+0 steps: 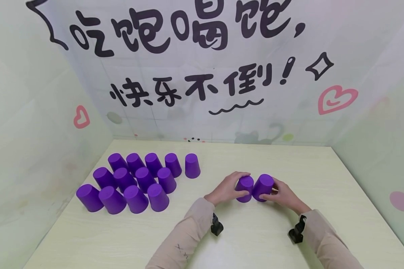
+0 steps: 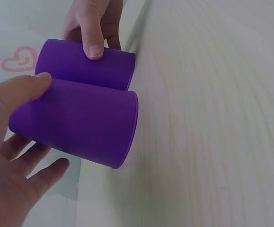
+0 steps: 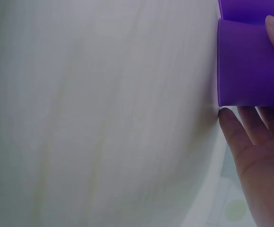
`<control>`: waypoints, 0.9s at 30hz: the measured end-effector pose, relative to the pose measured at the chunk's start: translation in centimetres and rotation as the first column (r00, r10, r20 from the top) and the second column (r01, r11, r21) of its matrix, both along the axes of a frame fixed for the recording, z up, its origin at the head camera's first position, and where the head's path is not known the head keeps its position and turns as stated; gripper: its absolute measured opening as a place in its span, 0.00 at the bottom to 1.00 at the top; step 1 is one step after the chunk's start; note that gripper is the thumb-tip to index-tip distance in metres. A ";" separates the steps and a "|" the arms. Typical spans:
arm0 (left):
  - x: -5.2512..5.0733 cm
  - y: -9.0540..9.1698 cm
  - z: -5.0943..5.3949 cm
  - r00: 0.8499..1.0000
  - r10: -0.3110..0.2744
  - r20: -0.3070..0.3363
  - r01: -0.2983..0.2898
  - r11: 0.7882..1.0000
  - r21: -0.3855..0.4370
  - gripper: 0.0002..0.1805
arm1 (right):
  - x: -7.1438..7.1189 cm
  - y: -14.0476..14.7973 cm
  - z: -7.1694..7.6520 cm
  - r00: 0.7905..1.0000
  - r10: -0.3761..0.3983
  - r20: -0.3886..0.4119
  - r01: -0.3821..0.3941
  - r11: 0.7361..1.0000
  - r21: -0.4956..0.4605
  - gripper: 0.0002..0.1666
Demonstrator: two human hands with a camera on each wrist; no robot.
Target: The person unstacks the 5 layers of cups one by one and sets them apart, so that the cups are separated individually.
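Two purple plastic cups stand mouth down and side by side right of the table's middle. My left hand holds the left cup between thumb and fingers. Around the right cup my right hand has its thumb in front and its fingers at the far side. From the left wrist, the nearer cup touches or almost touches the farther one. The right wrist view catches the right cup only in part, with the thumb on one side and the fingers on the other.
On the left of the table, several upside-down purple cups stand in three rows. One more cup ends the back row on the right. A printed backdrop rises behind and beside the table.
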State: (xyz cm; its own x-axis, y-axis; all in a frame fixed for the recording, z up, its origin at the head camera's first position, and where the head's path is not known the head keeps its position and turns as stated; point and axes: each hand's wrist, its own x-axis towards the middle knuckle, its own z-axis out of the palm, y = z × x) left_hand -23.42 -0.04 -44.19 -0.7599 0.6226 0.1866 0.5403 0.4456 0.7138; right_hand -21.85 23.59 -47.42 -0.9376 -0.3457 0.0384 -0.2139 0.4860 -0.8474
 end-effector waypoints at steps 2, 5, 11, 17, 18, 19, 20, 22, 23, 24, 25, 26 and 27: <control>0.0 0.0 -0.2 1.000 0.005 0.016 -0.005 1.000 0.014 0.31 | 0.0 0.0 0.0 1.000 0.000 -0.001 0.000 1.000 0.002 0.38; -0.1 0.0 -0.3 1.000 0.012 0.028 -0.013 0.999 0.031 0.31 | -0.1 0.0 0.0 1.000 -0.001 -0.002 0.001 1.000 0.005 0.37; -0.1 -0.1 -0.3 0.996 0.023 0.081 -0.029 0.997 0.070 0.31 | 0.0 0.0 0.0 1.000 -0.001 0.002 0.001 1.000 0.002 0.38; -0.2 -0.7 0.2 0.985 0.026 0.169 -0.049 0.990 0.135 0.30 | 0.0 -0.1 0.2 1.000 -0.009 0.016 0.009 1.000 0.003 0.39; -0.3 -0.9 0.4 0.985 0.026 0.169 -0.050 0.989 0.142 0.30 | 0.0 -0.1 0.2 1.000 -0.011 0.019 0.011 1.000 0.004 0.39; -0.4 -1.1 0.6 0.986 0.027 0.166 -0.052 0.987 0.149 0.30 | 0.0 -0.1 0.2 1.000 -0.012 0.021 0.012 1.000 0.005 0.39; -0.5 -1.3 0.8 0.987 0.030 0.159 -0.054 0.987 0.150 0.30 | 0.0 -0.1 0.3 1.000 -0.014 0.024 0.013 1.000 0.006 0.39; -0.7 -1.9 1.3 0.990 0.040 0.139 -0.061 0.987 0.150 0.30 | 0.0 -0.1 0.3 0.999 -0.019 0.031 0.019 1.000 0.007 0.39; -0.8 -2.2 1.6 0.990 0.047 0.133 -0.067 0.987 0.148 0.30 | 0.0 -0.1 0.3 0.999 -0.016 0.031 0.016 1.000 0.008 0.39; -0.9 -2.6 1.8 0.991 0.054 0.126 -0.072 0.986 0.148 0.30 | 0.0 -0.1 0.4 0.999 -0.019 0.031 0.018 1.000 0.009 0.39; -1.0 -3.0 2.0 0.990 0.062 0.123 -0.080 0.986 0.143 0.31 | 0.0 -0.1 0.4 0.999 -0.017 0.030 0.017 1.000 0.010 0.39; -1.1 -3.3 2.2 0.990 0.069 0.119 -0.085 0.987 0.135 0.31 | 0.1 -0.1 0.4 1.000 -0.015 0.027 0.015 1.000 0.008 0.39; -1.1 -3.7 2.4 0.990 0.075 0.121 -0.091 0.987 0.130 0.31 | 0.1 0.0 0.5 1.000 -0.013 0.025 0.013 1.000 0.005 0.39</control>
State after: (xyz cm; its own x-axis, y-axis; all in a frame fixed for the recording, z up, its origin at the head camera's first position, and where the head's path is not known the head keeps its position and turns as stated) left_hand -24.54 -3.74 -41.76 -0.8290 0.5318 0.1729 0.4165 0.3808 0.8256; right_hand -21.74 23.54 -46.94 -0.9425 -0.3338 0.0133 -0.1865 0.4927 -0.8500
